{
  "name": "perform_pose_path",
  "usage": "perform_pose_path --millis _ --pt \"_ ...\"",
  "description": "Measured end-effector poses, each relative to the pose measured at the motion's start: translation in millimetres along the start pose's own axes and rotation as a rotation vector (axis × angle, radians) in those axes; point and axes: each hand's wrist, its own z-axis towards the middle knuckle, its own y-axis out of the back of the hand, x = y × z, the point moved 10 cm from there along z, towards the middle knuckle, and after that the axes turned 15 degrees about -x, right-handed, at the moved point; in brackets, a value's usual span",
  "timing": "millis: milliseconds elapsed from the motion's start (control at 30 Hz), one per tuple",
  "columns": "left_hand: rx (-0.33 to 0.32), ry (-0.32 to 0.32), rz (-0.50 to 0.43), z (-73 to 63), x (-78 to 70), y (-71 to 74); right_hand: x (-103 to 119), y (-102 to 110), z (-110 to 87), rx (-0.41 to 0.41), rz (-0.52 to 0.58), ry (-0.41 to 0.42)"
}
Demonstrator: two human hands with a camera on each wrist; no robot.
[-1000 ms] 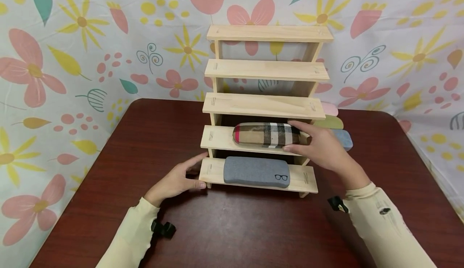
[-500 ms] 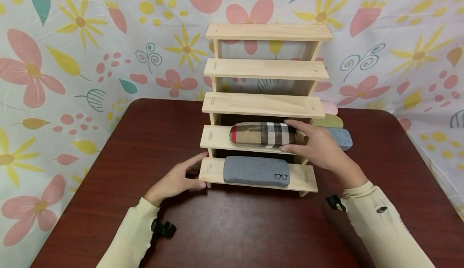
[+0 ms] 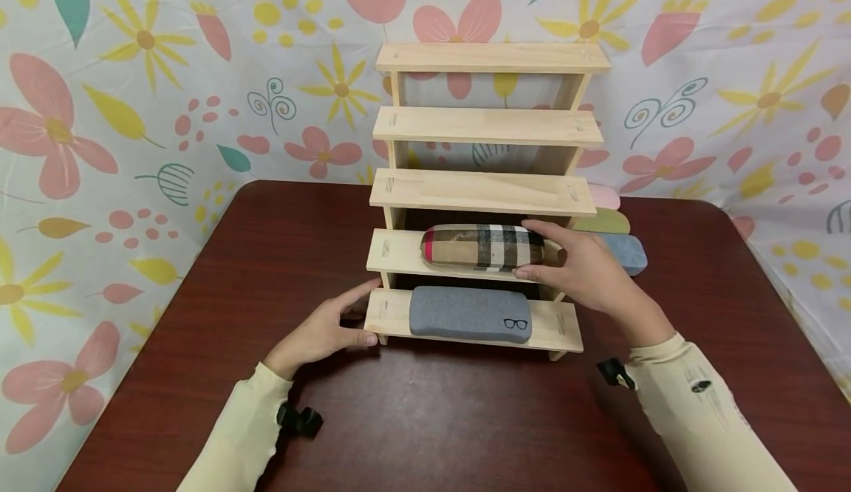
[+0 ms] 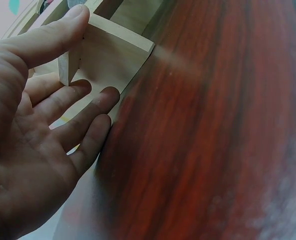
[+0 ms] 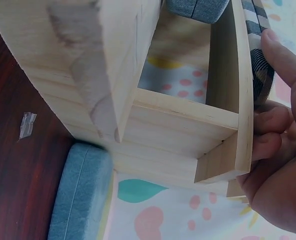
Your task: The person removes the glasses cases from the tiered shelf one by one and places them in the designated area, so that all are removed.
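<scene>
A stepped wooden display stand [image 3: 479, 190] with several shelves rises in the head view's middle. On its second shelf from the bottom lies a plaid glasses case [image 3: 459, 246] in tan, black, white and red. My right hand [image 3: 592, 267] pinches the right end of this case between thumb and fingers; the right wrist view has the same plaid end [image 5: 260, 70]. Below it, a grey glasses case [image 3: 465, 313] with a small glasses print rests on the lowest shelf. My left hand [image 3: 326, 333] grips the left end of that lowest shelf, thumb at the front corner, index finger behind.
Right of the stand, partly behind it, lie a blue case [image 3: 625, 254], a green case [image 3: 603, 223] and a pink case [image 3: 605, 196] on the dark red-brown table [image 3: 425, 418]. A flower-patterned cloth [image 3: 219, 130] hangs behind.
The plaid case has shifted slightly left along its shelf with my right hand, then stayed still over the last half second. My left hand has kept its place.
</scene>
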Motion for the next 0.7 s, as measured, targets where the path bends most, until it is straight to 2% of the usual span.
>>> perform_pose_path --millis 133,333,533,700 --pt "-0.002 0.005 0.000 0.9 2.7 0.2 -1 1 -0.9 -0.001 0.009 -0.006" --pt "0.001 0.003 -0.006 0.8 3.1 0.3 -7 9 -4.3 -0.039 0.125 -0.025" --pt "-0.002 0.014 0.001 1.0 3.1 1.0 -19 31 -11.3 -0.194 0.223 -0.027" --pt "0.001 0.005 -0.004 0.2 2.0 0.7 -44 51 -19.5 -0.341 0.353 -0.070"
